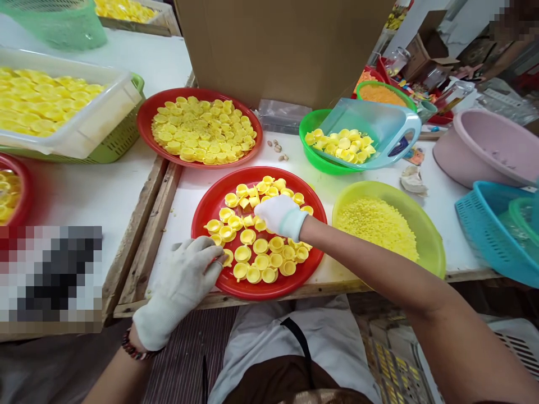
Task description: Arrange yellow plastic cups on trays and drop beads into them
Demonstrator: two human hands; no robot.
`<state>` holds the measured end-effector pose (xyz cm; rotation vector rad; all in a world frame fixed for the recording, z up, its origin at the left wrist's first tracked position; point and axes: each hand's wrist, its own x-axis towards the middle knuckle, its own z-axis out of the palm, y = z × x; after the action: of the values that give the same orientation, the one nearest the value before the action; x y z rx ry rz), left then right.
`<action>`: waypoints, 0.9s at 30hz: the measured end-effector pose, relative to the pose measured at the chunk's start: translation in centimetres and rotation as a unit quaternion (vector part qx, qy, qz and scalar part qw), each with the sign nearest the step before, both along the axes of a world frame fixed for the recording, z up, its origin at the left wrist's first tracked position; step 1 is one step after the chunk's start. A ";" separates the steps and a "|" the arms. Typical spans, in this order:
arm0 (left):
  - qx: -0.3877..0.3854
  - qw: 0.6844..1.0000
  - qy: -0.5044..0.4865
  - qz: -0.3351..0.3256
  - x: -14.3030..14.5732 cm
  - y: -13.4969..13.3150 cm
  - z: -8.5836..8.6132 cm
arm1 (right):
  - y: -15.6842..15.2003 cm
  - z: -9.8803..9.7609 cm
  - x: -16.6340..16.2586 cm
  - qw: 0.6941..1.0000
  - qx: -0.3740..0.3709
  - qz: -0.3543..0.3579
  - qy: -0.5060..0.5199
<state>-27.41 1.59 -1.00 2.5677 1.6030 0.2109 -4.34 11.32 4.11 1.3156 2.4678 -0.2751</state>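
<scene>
A round red tray [236,289] in front of me holds many small yellow plastic cups [260,246], each with a little tab, most of them facing up. My left hand [183,280], in a white glove, is at the tray's left rim. Its thumb and bare-looking fingertips close at the edge of one yellow cup [228,257]. Over the tray's upper middle is my right hand [280,216], also white-gloved. Its fingers are curled downward among the cups, and whatever they hold is hidden behind the glove.
Behind stands a red basin [145,134] full of yellow cups. To the right are a green bowl [309,157] with a blue scoop [391,143] and a yellow basin [432,252] of small yellow pellets. A white tub [105,106] is at left; a cardboard sheet [286,50] rises behind.
</scene>
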 end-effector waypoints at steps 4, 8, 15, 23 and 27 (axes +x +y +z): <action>0.041 0.998 -0.040 0.011 0.0 2.1 -0.2 | 0.9 -0.6 0.1 0.999 -0.040 -0.010 -0.011; 0.031 0.998 -0.037 -0.049 0.4 3.8 -0.7 | 0.7 -1.4 -0.1 0.998 -0.058 -0.022 0.019; 0.052 0.997 -0.036 -0.035 1.5 3.9 -0.1 | 0.4 -1.4 -0.4 0.994 0.080 0.058 0.045; 0.035 0.996 -0.006 -0.083 3.8 2.9 0.3 | 1.4 -1.4 -2.3 0.999 -0.024 0.022 0.029; 0.106 0.992 -0.046 -0.041 1.8 4.1 -0.2 | 2.2 -1.4 -2.4 0.991 -0.118 -0.038 0.043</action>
<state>-25.64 5.73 -1.19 2.7262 1.5136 0.5102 -6.72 13.49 2.67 1.3205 2.3689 -0.6343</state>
